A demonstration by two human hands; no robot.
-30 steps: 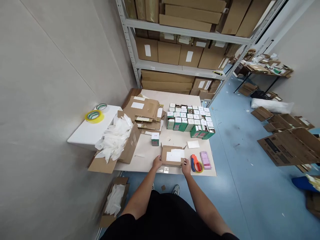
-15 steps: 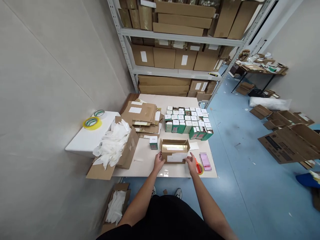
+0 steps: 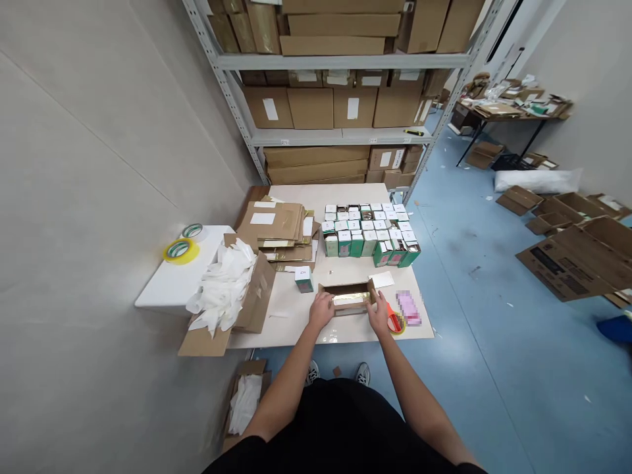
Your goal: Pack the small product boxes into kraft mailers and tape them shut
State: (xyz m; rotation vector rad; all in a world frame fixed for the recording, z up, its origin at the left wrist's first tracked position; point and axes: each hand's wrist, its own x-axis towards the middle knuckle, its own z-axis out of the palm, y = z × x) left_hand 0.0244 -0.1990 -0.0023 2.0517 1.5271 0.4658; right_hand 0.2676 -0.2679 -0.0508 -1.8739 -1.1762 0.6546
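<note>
A small open cardboard box (image 3: 351,311) stands near the table's front edge, with a shiny strip of tape along its inside bottom. My left hand (image 3: 322,309) holds its left end, fingers bent over the rim. On the opposite end, my right hand (image 3: 378,314) grips the box the same way. Just right of that hand lies an orange-red tool (image 3: 392,318), its kind unclear, beside a yellow tape roll (image 3: 399,324). A white sheet (image 3: 382,280) lies behind the right hand. One small green-and-white carton (image 3: 304,280) stands left of the box.
Rows of green-and-white cartons (image 3: 368,230) stand farther back. Flattened cardboard (image 3: 276,224) is stacked at the left, near a carton of white paper (image 3: 224,283). Tape rolls (image 3: 181,251) rest on a white surface. Shelving (image 3: 340,137) rises behind the table.
The front flap with its white label no longer faces up toward me; the box's inside shows more. Both hands have moved up along its ends. The view has shifted slightly.
</note>
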